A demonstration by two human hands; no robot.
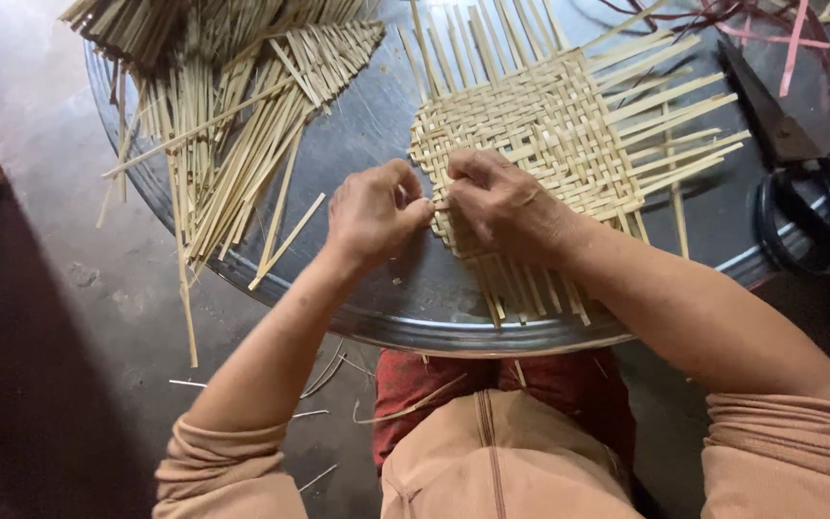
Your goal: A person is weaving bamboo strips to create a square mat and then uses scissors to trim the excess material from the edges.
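Two bare hands meet at the near left edge of the pale, square-woven bamboo mat (pixel 540 130). The left hand (pixel 372 213) has its grip pinched narrow, thumb and forefinger closed on the end of a thin bamboo strip (pixel 437 205) right at the mat's border. The right hand (pixel 501 202) lies knuckles up on the weave, its fingers curled down onto the mat and touching the left hand's fingertips; what its fingertips pinch is hidden beneath the hand, so I cannot tell whether it holds the same strip or only presses the weave flat.

To do this well, I judge the strip should be fed while the right hand keeps the neighbouring strands pinned, so the over-and-under rows stay tight and square rather than splaying. A short, low pull along the round dark metal worktop (pixel 377 125) would suit better than lifting, since the loose ends fringing the mat on every side could slip out of place.

Further out, a loose heap of spare bamboo strips (pixel 232 125) fans across the left of the worktop, well apart from the hands, with a few fallen on the grey floor (pixel 40 288). Black-handled shears (pixel 799 183) lie at the right rim, beside some pink strips (pixel 790 34).
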